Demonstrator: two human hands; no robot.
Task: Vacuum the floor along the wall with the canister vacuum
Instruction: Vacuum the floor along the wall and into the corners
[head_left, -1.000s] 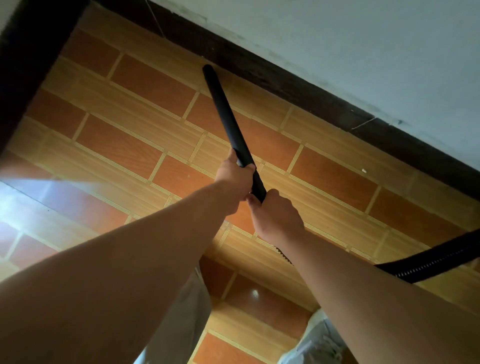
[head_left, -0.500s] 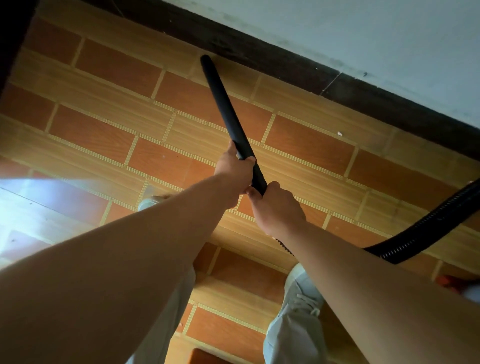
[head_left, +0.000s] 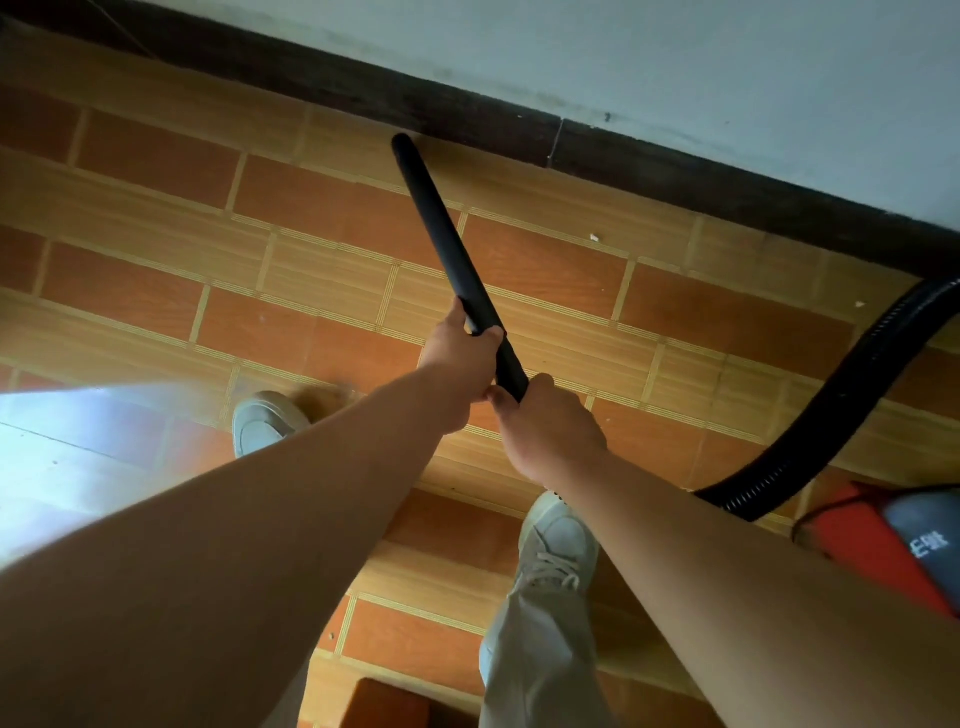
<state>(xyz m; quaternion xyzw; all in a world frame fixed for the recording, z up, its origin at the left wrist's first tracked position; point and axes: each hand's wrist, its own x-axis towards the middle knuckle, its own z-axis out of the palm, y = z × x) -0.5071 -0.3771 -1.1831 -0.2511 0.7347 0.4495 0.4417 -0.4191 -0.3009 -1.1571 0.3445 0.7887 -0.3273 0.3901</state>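
Observation:
A black vacuum wand (head_left: 441, 231) slants up from my hands, its tip resting on the tiled floor (head_left: 322, 270) just short of the dark baseboard (head_left: 467, 122) under the pale wall (head_left: 623, 57). My left hand (head_left: 457, 358) grips the wand higher up. Just below it, my right hand (head_left: 545, 426) is wrapped around the wand's lower end. A ribbed black hose (head_left: 831, 410) curves away to the right, down to the red and grey canister (head_left: 904, 540) at the right edge.
Both my feet in pale shoes stand on the tiles, the left shoe (head_left: 262, 418) forward and the right shoe (head_left: 558, 540) below my hands. Small white crumbs (head_left: 595, 237) lie near the baseboard. A bright patch of light (head_left: 78, 447) covers the floor at left.
The view has shifted right along the wall and the wand tip has come closer to the baseboard. The hose, the canister and both shoes have come into view. Both hands keep their grip.

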